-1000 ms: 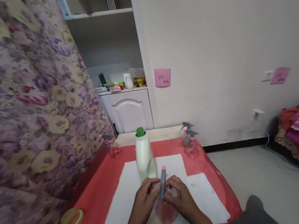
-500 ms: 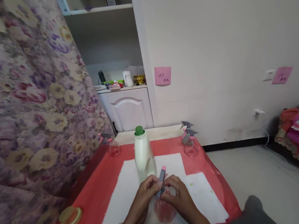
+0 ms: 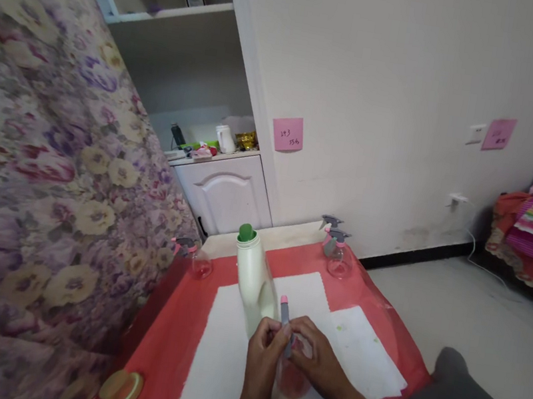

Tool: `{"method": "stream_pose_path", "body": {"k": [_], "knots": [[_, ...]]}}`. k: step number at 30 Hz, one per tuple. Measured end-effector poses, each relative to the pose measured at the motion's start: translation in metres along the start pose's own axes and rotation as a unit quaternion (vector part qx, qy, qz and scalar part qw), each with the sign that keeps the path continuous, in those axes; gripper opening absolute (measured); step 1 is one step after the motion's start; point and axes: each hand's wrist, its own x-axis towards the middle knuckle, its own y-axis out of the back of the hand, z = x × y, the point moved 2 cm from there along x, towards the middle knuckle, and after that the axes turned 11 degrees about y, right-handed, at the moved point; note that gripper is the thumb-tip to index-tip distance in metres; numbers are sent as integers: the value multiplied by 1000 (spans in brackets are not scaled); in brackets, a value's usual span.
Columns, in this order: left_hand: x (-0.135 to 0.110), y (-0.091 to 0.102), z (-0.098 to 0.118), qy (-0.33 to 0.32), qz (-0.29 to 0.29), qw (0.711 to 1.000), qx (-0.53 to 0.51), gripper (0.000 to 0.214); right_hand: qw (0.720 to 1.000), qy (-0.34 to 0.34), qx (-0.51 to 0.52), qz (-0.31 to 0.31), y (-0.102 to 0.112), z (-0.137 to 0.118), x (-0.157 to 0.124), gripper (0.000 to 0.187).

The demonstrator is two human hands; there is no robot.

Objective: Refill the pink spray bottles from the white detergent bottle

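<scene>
While the left hand pinches the grey spray head and the right hand grips its base, the clear bottle sits just below both, seemingly already topped, though whether fully tightened cannot be told.

Both hands on grey sprayer
</scene>
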Motion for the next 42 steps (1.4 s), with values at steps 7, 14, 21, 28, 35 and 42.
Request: {"method": "stream_pose_path", "body": {"k": [7, 14, 21, 28, 35, 42], "knots": [[-3, -2, 1, 5, -7, 1000, -5, 31, 995, -32, -43, 81, -3, 1, -1, 19], [-5, -3, 3, 1, 6, 1000, -12, 29, 998, -14, -8, 68, -1, 2, -1, 11], [-5, -3, 3, 4, 8, 1000, -8, 33, 1000, 2, 4, 28, -2, -3, 0, 17], [-3, -2, -1, -2, 7, 1000, 2, 33, 995, -42, 2, 89, -2, -2, 0, 19], [-3, -1, 0, -1, 16, 1000, 5, 33, 998, -25, 11, 62, -2, -3, 2, 13], [-2, -2, 0, 1, 18, 1000, -2, 35, 999, 0, 14, 39, -2, -4, 1, 21]]}}
